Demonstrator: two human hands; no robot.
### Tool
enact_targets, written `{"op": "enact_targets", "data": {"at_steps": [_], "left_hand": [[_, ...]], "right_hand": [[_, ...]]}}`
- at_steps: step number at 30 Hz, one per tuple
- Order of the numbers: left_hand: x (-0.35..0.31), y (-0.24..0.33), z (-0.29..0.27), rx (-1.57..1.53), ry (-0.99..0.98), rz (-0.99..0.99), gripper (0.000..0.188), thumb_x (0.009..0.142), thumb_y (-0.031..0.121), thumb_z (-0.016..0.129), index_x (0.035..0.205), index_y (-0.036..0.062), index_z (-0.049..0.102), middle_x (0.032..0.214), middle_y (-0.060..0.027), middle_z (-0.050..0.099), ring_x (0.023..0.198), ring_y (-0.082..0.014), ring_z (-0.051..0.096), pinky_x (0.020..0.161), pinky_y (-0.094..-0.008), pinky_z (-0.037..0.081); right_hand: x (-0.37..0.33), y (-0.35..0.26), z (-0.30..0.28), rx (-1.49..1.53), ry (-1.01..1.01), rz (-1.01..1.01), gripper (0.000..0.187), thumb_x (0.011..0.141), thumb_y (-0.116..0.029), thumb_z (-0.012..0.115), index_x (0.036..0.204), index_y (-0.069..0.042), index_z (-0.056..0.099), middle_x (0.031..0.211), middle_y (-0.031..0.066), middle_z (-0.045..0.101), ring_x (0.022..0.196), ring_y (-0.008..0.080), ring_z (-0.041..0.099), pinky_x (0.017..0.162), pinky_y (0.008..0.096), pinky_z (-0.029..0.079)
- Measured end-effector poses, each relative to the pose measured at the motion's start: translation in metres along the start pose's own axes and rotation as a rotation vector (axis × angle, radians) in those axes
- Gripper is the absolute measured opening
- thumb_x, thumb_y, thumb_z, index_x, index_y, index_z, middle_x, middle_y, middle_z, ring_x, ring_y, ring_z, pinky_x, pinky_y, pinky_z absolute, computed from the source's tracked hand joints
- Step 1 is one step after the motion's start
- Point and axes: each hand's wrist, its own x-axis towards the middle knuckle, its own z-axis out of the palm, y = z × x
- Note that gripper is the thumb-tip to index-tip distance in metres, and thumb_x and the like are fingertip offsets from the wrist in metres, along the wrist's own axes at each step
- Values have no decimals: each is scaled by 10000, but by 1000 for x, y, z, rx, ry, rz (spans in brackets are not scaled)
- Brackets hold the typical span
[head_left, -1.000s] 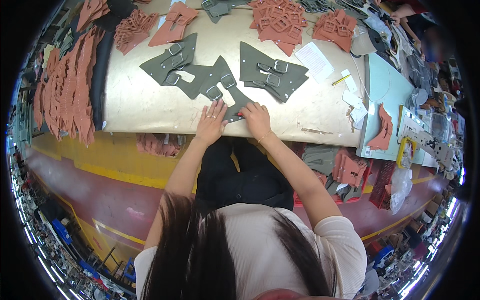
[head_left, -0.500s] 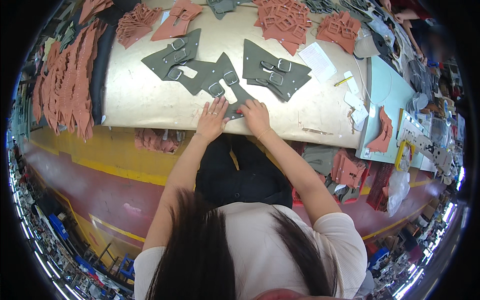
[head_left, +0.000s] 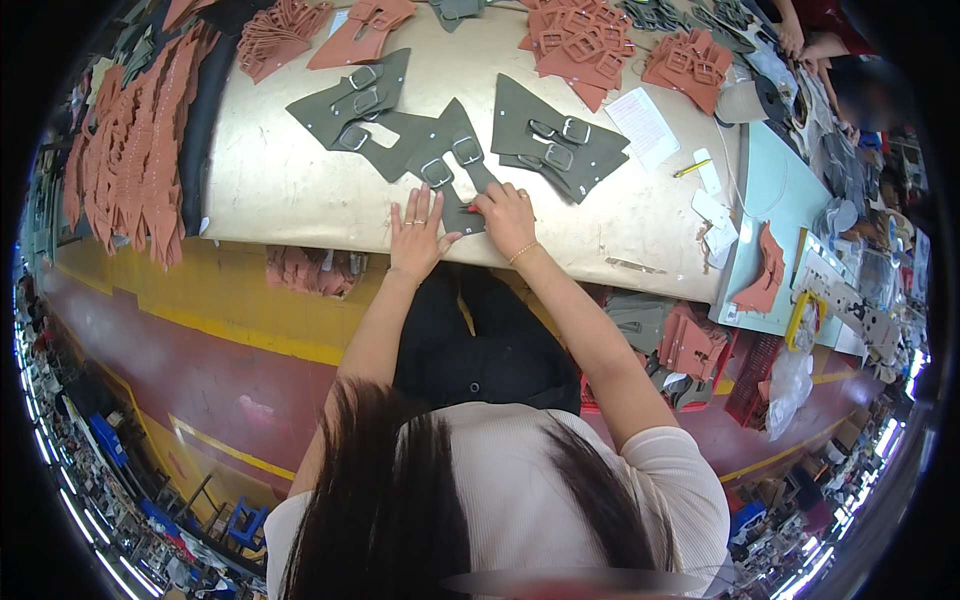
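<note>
At the table's near edge lies a dark green buckled leather piece [head_left: 462, 212] with two silver buckles. My left hand [head_left: 416, 240] rests flat beside its left edge, fingers spread, thumb reaching toward the piece. On the piece's right side, my right hand [head_left: 510, 220] has its fingers bent and pinched together. A small red tip shows at those fingers; what it belongs to is hidden. Just beyond, overlapping green buckled pieces [head_left: 345, 100] lie to the left. Another stack of green buckled pieces [head_left: 550, 140] is to the right.
Reddish-brown buckled pieces [head_left: 575, 45] are piled along the far side, and long reddish-brown strips [head_left: 140, 140] hang at left. A paper sheet [head_left: 643, 128], a yellow pen [head_left: 692, 168] and a thread cone [head_left: 742, 102] lie right. A co-worker's hand [head_left: 792, 40] shows far right.
My left hand has slid left off the green piece onto the table, its fingers spreading. My right hand's fingers have bent more over the piece. The whole view has shifted slightly.
</note>
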Motion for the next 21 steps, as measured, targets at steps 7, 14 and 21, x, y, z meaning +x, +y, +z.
{"op": "enact_targets", "data": {"at_steps": [7,14,21], "left_hand": [[2,-1,-2,22,-117,-27,847,850,614,508,1496,140,233,1572,-104,150,1457,-257,116,1141,-563,105],[4,-2,-4,-37,-171,-29,876,860,611,498,1515,139,160,1579,-117,104,1462,-280,79,1140,-575,61],[6,-3,-10,-61,-272,-33,894,858,607,509,1518,133,135,1582,-127,74,1465,-294,48,1135,-589,61]], "right_hand": [[5,-4,-3,-29,-3,-58,62,782,-163,579,782,-174,641,826,4,534,857,189,538,761,360,422],[9,-1,-2,29,-45,-148,69,788,-167,573,782,-168,642,831,0,535,864,186,534,767,354,419],[18,5,-3,50,-120,-221,80,784,-142,579,798,-171,653,847,-3,543,879,185,535,779,350,412]]}}
